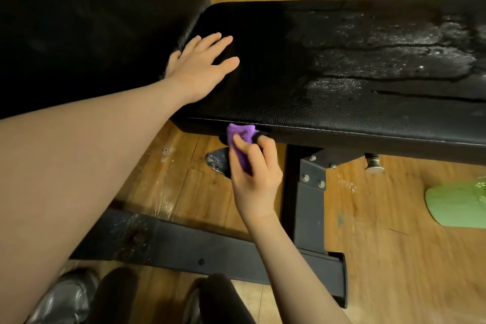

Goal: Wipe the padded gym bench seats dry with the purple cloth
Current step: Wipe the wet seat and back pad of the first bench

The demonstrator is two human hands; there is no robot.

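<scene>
Head view, nearest first: right hand [256, 173] grips the bunched purple cloth [240, 143] against the near side edge of the padded bench seat [342, 113]. Farther off, left hand [201, 66] rests flat, fingers spread, on the seat's top; wet patches [381, 60] glisten beyond.

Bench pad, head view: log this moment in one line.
left hand: flat on bench pad | right hand: grips purple cloth at pad's near side edge | far right of pad: looks wet, cracked

Seat top [302, 66] open rightward; steel post [302, 205] blocks beneath
</scene>
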